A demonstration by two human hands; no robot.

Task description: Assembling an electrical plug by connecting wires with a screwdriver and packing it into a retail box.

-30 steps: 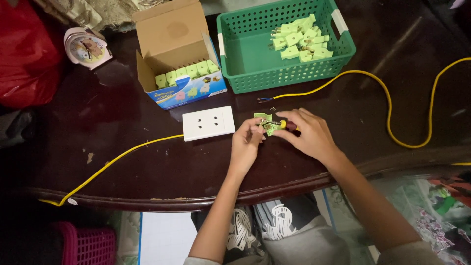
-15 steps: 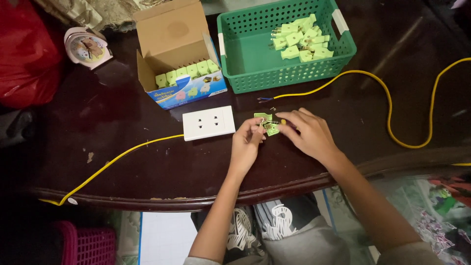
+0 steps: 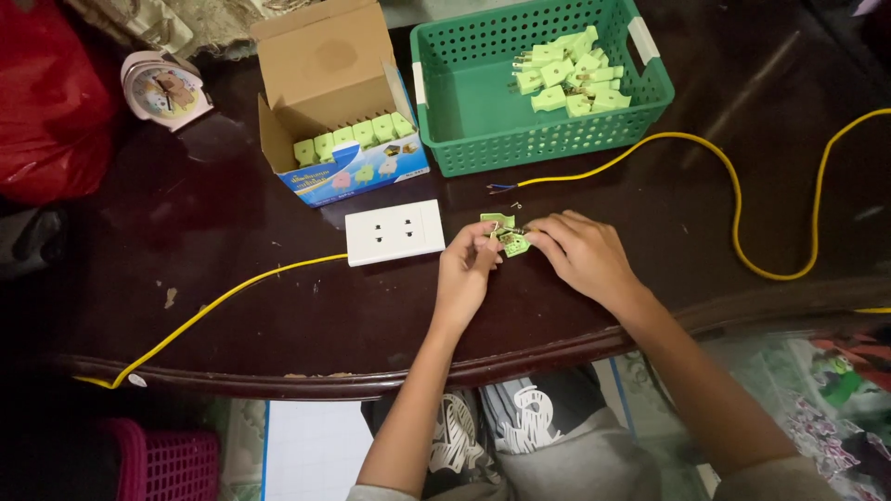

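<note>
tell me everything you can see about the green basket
The green basket is a rectangular plastic bin with perforated walls and pale handle clips on two ends. It sits upright at the table's far side, right of the cardboard box. A pile of light green plugs lies in its right half; neither hand touches it.

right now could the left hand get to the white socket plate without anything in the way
Probably yes. The left hand sits just right of the white socket plate, with only bare dark table between them. It is pinching a small green plug, so it would need to let go first.
</note>
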